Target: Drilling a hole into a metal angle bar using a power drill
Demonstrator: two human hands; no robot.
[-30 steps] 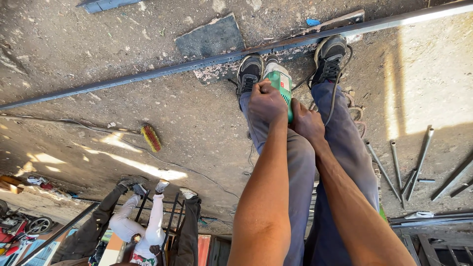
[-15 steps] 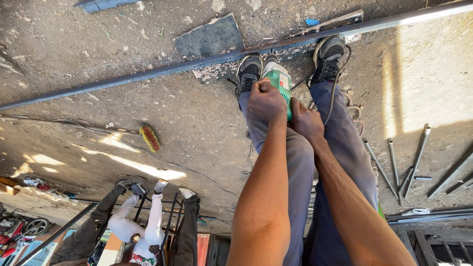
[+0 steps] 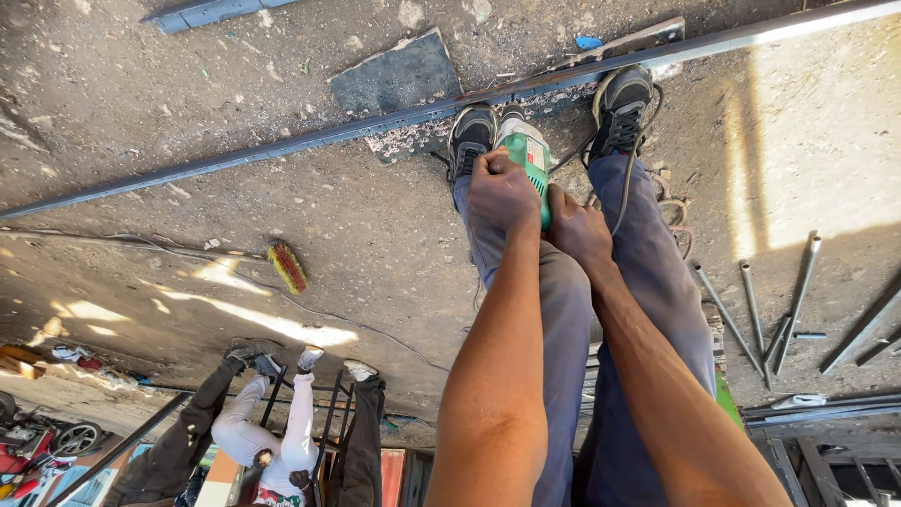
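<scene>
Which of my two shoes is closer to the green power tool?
The shoe on the picture's left: it sits right beside the green power tool, almost touching it. The other shoe stands clearly apart, further right.

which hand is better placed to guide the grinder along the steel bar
Left, probably: the left hand grips the green grinder nearest the steel bar; the right hand holds further back.

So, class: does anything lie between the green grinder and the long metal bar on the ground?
Nothing visible does. Both hands, left and right, grip the grinder, whose front end already meets the bar between the shoes.
</scene>
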